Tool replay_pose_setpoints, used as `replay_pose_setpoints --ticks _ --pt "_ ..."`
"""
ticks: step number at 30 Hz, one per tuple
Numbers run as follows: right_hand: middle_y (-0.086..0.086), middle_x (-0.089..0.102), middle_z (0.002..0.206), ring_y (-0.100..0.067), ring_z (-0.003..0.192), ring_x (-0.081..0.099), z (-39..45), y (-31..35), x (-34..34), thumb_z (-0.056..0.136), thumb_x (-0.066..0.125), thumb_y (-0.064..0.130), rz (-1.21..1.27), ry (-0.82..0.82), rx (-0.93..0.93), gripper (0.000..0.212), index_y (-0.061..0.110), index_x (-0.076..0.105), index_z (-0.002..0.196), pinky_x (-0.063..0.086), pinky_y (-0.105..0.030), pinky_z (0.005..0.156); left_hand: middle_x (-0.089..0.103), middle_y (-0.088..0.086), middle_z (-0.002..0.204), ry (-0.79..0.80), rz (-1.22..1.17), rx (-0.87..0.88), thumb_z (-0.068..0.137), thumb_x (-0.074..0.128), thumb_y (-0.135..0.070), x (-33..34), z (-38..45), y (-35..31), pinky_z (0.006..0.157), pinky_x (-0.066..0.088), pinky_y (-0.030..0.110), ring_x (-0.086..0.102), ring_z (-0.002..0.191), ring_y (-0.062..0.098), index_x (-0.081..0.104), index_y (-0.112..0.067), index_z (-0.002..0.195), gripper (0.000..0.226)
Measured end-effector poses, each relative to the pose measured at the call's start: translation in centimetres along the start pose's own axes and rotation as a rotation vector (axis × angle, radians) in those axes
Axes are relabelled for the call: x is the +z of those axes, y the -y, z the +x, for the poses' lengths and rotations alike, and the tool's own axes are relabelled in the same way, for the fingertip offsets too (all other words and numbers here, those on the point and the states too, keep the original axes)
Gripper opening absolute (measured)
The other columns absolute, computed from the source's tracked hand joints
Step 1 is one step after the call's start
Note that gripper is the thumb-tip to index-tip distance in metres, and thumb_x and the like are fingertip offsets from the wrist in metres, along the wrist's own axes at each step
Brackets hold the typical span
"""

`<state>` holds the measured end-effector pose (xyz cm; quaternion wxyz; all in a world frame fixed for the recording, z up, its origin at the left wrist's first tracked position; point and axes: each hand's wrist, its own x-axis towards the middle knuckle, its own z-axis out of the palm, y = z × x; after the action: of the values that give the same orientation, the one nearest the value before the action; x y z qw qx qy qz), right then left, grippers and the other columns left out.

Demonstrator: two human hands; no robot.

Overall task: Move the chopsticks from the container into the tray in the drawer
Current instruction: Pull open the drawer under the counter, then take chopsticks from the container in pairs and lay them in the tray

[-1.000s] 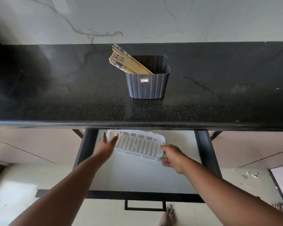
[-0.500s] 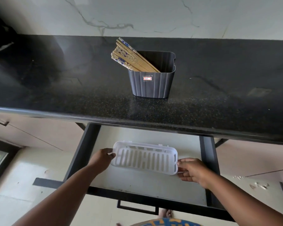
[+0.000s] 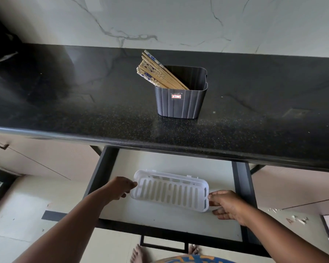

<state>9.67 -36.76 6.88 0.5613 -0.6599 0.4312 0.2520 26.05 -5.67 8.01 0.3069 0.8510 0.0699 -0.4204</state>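
Note:
Several wooden chopsticks (image 3: 156,73) with blue-patterned tops lean to the left in a dark grey ribbed container (image 3: 180,103) on the black countertop (image 3: 84,103). Below the counter, an open drawer (image 3: 241,179) holds a white slotted tray (image 3: 169,190), which carries nothing. My left hand (image 3: 120,188) grips the tray's left end. My right hand (image 3: 226,205) holds its right end with thumb and fingers. Both hands are well below and in front of the container.
A white marble wall (image 3: 179,19) rises behind the counter. The drawer has a black frame and a front handle (image 3: 163,243). Beige cabinet fronts (image 3: 36,160) flank it on both sides. My bare feet (image 3: 139,255) are on the tiled floor beneath.
The tray has come forward from under the counter toward the drawer's middle. My left hand went from open beside it to gripping its left end; my right hand stayed on its right end.

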Motion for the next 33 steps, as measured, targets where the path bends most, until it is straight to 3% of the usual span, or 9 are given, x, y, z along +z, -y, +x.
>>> replay_pose_setpoints --ticks 3,7,10,14,19,21,26,29,33 --pt "-0.003 0.066 0.103 -0.030 0.097 0.066 -0.4 0.7 0.3 0.091 0.065 0.025 -0.050 -0.098 -0.022 0.012 0.021 0.065 0.102 0.055 -0.033 0.077 0.063 0.017 0.118 0.031 0.111 -0.001 0.097 0.049 -0.040 -0.7 0.2 -1.0 0.087 0.048 0.035 0.057 0.093 0.024 0.057 0.001 0.119 0.047" --pt "-0.009 0.066 0.104 -0.033 0.101 0.065 -1.6 2.2 2.0 0.094 0.059 0.020 -0.060 -0.156 -0.001 0.011 0.018 0.065 0.103 0.055 -0.036 0.083 0.069 0.014 0.101 0.083 0.154 0.108 0.096 0.056 -0.028 -1.8 1.5 -0.9 0.057 0.043 0.020 0.058 0.075 0.016 0.057 -0.001 0.117 0.035" --pt "-0.011 0.069 0.095 -0.027 0.088 0.068 -2.1 2.9 3.7 0.093 0.054 0.012 -0.099 -0.234 0.025 0.014 0.013 0.068 0.098 0.059 -0.037 0.079 0.065 0.005 0.080 0.065 0.145 0.186 0.092 0.062 -0.020 -1.8 2.2 0.0 0.056 0.045 0.018 0.061 0.071 0.014 0.055 -0.005 0.121 0.034" --pt "-0.013 0.069 0.099 -0.026 0.088 0.066 -2.6 2.8 5.2 0.092 0.054 0.015 -0.160 -0.287 0.072 0.025 0.009 0.064 0.113 0.060 -0.036 0.077 0.066 0.003 0.081 0.121 0.231 0.218 0.090 0.065 -0.024 -2.4 3.0 0.7 0.056 0.046 0.016 0.064 0.072 0.012 0.057 -0.007 0.124 0.040" --pt "-0.009 0.041 0.150 -0.030 0.130 0.046 -4.6 3.3 5.4 0.092 0.056 0.041 -0.262 -0.421 0.025 0.070 0.016 0.027 0.151 0.042 -0.034 0.093 0.056 0.011 0.131 0.192 0.431 0.243 0.089 0.057 -0.052 -4.9 2.4 0.1 0.095 0.049 0.035 0.059 0.111 0.024 0.033 -0.014 0.145 0.072" --pt "-0.009 0.050 0.142 -0.027 0.123 0.052 -5.6 4.0 4.9 0.091 0.056 0.044 -0.267 -0.442 -0.003 0.063 0.013 0.040 0.144 0.046 -0.036 0.097 0.062 0.006 0.123 0.292 0.545 0.235 0.089 0.049 -0.060 -6.5 1.3 -1.2 0.093 0.050 0.036 0.061 0.106 0.021 0.037 -0.015 0.142 0.070" --pt "0.005 0.065 0.100 -0.014 0.088 0.062 -10.0 8.2 3.1 0.088 0.061 0.051 -0.211 -0.293 -0.162 0.033 0.024 0.064 0.106 0.048 -0.026 0.068 0.066 -0.002 0.124 0.553 0.465 0.429 0.084 0.041 -0.068 -10.4 -3.6 -8.3 0.097 0.047 0.033 0.063 0.104 0.013 0.037 -0.022 0.143 0.075" --pt "0.005 0.071 0.096 -0.017 0.085 0.067 -13.1 13.2 1.6 0.087 0.064 0.047 -0.138 -0.325 -0.377 0.019 0.030 0.068 0.094 0.051 -0.028 0.068 0.072 -0.004 0.109 0.466 0.197 0.640 0.078 0.046 -0.068 -12.1 -6.3 -13.1 0.088 0.052 0.029 0.068 0.095 0.012 0.054 -0.024 0.124 0.065" --pt "0.013 0.072 0.084 -0.005 0.081 0.067 -15.0 20.7 -0.2 0.084 0.064 0.042 -0.158 -0.477 -0.716 0.010 0.036 0.071 0.087 0.050 -0.022 0.065 0.067 -0.004 0.102 0.119 -0.030 0.811 0.082 0.056 -0.061 -12.9 -6.1 -17.6 0.082 0.048 0.030 0.063 0.091 0.014 0.061 -0.021 0.106 0.047"
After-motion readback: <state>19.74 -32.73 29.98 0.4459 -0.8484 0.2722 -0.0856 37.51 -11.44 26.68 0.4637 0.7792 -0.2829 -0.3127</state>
